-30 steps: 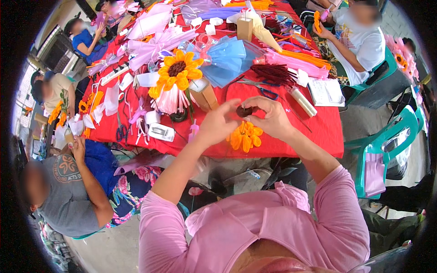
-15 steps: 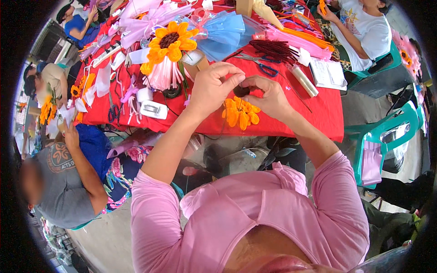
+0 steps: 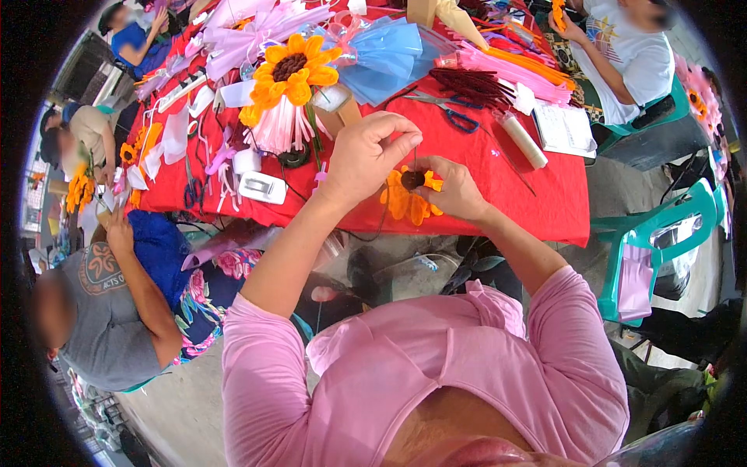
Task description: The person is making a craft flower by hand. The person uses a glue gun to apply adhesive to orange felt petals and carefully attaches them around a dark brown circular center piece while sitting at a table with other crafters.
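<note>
Your left hand (image 3: pixel 366 159), in the head view, is raised just beyond the orange petals (image 3: pixel 397 201), thumb and forefinger pinched on what looks like a fine dark strand (image 3: pixel 414 158); your right hand (image 3: pixel 457 191), at the petals' right side, pinches a dark brown disc (image 3: pixel 412 180) that shows in front of them, though you cannot tell from here whether disc and petals touch. The petals sit by the near edge of the red-covered desk (image 3: pixel 537 194). Judging by the finished sunflower (image 3: pixel 289 68), beyond and left of the petals, with its brown middle, you seem to be at the step of working the flower's centre, perhaps winding or drawing out its strand. The next move probably calls for a steady right-hand hold on the disc and light, even tension from your left, so the coil does not loosen. Should the strand need trimming, scissors (image 3: pixel 461 119) lie beyond the petals, to their right.
</note>
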`<state>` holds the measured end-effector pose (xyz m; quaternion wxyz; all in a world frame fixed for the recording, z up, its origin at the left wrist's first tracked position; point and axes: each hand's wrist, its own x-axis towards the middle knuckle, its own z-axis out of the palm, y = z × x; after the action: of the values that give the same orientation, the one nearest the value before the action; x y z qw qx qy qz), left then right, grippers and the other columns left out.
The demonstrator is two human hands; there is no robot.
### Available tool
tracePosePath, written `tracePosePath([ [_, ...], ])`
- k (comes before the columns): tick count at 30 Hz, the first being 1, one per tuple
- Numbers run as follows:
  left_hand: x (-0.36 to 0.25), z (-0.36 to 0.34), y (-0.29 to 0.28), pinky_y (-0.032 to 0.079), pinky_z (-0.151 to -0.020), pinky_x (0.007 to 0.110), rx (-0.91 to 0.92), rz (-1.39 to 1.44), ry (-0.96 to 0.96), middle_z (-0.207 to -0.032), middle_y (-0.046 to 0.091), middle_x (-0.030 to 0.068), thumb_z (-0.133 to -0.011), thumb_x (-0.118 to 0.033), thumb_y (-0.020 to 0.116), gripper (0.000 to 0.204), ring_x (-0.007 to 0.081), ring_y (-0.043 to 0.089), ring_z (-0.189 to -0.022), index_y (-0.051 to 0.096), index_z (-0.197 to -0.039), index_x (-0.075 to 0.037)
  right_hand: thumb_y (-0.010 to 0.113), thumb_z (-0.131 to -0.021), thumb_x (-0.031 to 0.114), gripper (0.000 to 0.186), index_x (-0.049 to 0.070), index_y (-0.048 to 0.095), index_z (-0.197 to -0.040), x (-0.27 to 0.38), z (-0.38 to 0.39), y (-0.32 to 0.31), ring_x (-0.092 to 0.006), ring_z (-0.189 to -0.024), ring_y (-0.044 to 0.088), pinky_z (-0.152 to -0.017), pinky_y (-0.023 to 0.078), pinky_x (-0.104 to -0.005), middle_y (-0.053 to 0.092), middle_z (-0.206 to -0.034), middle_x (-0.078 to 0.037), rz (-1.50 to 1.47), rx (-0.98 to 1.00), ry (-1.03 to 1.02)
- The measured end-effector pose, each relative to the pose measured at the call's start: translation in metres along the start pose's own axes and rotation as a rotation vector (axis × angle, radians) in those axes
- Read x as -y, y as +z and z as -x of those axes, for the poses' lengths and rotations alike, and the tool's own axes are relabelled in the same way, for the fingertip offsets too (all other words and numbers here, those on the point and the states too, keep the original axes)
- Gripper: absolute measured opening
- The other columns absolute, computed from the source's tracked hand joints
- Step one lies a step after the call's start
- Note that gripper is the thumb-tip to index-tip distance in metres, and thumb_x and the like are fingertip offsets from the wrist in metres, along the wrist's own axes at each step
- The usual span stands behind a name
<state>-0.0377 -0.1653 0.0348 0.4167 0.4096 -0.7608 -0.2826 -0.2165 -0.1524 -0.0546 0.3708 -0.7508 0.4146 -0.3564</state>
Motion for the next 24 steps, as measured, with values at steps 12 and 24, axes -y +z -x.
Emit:
tracePosePath([
  [12,0.000,0.000,0.001,0.044,-0.063,0.021,0.023,0.026,0.005,-0.087,0.063,0.0046,-0.080,-0.010,0.063,0.012,0.0080,0.057,-0.074,0.063,-0.086,0.000,0.062,-0.066,0.005,0.040,0.000,0.056,-0.106,-0.011,0.003,0.005,-0.0306,-0.093,0.058,-0.084,0.047,-0.0360,0.060,-0.098,-0.016,0.127,0.029,-0.049],
  [24,-0.003,-0.002,0.001,0.044,-0.064,0.021,0.031,0.025,-0.002,-0.087,0.063,0.0053,-0.080,-0.010,0.063,0.012,0.0090,0.057,-0.074,0.063,-0.086,0.000,0.062,-0.065,0.005,0.040,0.001,0.056,-0.105,-0.008,0.004,-0.001,-0.0321,-0.097,0.055,-0.089,0.044,-0.0380,0.060,-0.098,-0.015,0.174,0.054,-0.093],
])
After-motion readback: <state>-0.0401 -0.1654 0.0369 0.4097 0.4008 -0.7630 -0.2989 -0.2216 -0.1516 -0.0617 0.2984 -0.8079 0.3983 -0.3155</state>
